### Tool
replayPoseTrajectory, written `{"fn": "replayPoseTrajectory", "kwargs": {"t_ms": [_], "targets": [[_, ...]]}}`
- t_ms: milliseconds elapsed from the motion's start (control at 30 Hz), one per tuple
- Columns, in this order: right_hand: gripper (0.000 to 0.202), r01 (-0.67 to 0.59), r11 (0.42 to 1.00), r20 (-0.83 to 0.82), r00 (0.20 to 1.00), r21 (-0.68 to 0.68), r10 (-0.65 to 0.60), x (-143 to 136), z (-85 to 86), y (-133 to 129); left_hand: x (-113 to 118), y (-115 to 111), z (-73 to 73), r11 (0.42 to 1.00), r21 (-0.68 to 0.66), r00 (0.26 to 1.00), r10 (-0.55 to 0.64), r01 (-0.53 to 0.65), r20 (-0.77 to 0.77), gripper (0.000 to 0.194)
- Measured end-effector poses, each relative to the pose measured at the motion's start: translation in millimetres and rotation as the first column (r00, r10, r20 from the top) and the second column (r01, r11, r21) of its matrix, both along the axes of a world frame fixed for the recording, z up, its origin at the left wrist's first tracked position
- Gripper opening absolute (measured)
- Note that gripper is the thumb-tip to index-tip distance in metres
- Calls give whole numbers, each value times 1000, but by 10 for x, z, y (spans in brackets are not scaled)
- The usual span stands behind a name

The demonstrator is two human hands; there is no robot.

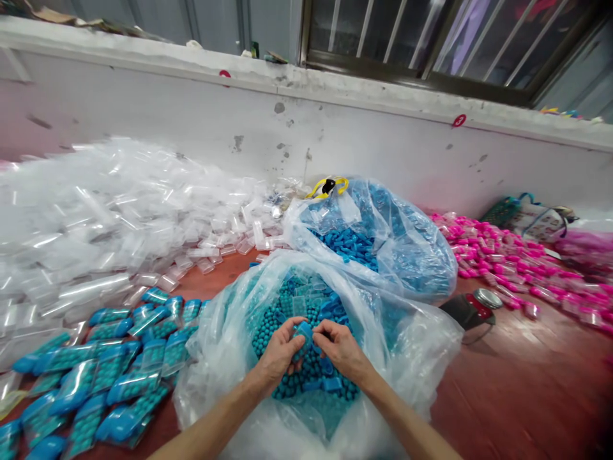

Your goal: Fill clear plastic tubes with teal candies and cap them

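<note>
Table (pixel 527 396) beneath left fingers (pixel 295 345) and right fingers (pixel 324 329); plastic bag (pixel 215 364) around both; bead heap (pixel 266 327) below. Left fingers clamp a blue container (pixel 304 330); right fingers bunch beside it, grip unclear. Capping appears in hand, likely next calling for a firm press.

- Front bag (pixel 215 370): on the table (pixel 531 390), centre; beads (pixel 267 329) and caps (pixel 331 384) inside.
- Left hand (pixel 283 348) and right hand (pixel 341 346): side by side over the bag's mouth; tube (pixel 304 330) between them.
- Rear bag (pixel 416 236): behind front bag.
- Filled tubes (pixel 122 383): left of front bag.
- Loose tubes (pixel 124 211): behind filled tubes.
- Capped tubes (pixel 517 262): right of rear bag.
- Wall (pixel 191 121): behind all; window (pixel 416 38) above.
</note>
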State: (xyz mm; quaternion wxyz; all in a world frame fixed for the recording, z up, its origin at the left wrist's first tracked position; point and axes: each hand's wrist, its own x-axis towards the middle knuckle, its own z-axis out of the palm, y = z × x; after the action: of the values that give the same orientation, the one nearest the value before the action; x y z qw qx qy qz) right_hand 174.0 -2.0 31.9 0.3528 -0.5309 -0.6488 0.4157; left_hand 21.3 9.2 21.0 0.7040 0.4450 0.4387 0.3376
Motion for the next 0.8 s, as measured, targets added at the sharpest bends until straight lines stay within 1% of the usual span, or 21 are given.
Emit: {"fn": "replayPoseTrajectory", "kwargs": {"t_ms": [67, 133, 167, 233, 300, 367, 433, 567, 600, 667, 733, 800], "targets": [[17, -47, 991, 88, 995, 125, 36, 6, 26, -10, 17, -5, 17, 1000, 9, 999, 19, -19, -30, 47], [20, -85, 978, 139, 989, 191, 59, 19, 42, -20, 25, -10, 31, 998, 48, 997, 44, -40, -70, 41], [20, -95, 979, 135, 988, 182, 71, 29, 41, -22, 25, -15, 35, 997, 64, 995, 50, -44, -89, 40], [17, -100, 991, 65, 993, 94, 94, 57, 16, -26, 17, -32, 41, 998, 67, 995, 24, -17, -100, 43], [11, -102, 995, -44, 994, -11, 102, 87, -25, -33, 4, -51, 45, 998, 40, 997, -38, 40, -64, 53], [12, -97, 993, -120, 989, -63, 89, 114, -56, -42, -10, -64, 50, 997, 26, 997, -79, 79, -24, 63], [14, -82, 994, -135, 988, -76, 71, 133, -54, -49, -17, -68, 54, 996, 32, 996, -80, 81, -26, 65], [14, -93, 992, -79, 993, -80, 87, 135, 29, -49, 6, -57, 46, 998, 37, 998, -43, 44, -35, 59], [14, -103, 993, -45, 994, -54, 100, 125, 44, -51, 20, -53, 34, 999, 42, 999, -31, 32, -35, 57], [17, -119, 992, 54, 992, 52, 116, 95, 42, -64, 50, -49, -7, 997, 74, 998, 13, -8, -63, 55], [21, -129, 974, 163, 982, 184, 99, 65, -3, -84, 74, -47, -71, 990, 128, 991, 71, -55, -118, 54], [20, -112, 964, 193, 979, 242, 66, 53, -56, -98, 74, -46, -140, 985, 157, 984, 92, -68, -152, 55]]}}
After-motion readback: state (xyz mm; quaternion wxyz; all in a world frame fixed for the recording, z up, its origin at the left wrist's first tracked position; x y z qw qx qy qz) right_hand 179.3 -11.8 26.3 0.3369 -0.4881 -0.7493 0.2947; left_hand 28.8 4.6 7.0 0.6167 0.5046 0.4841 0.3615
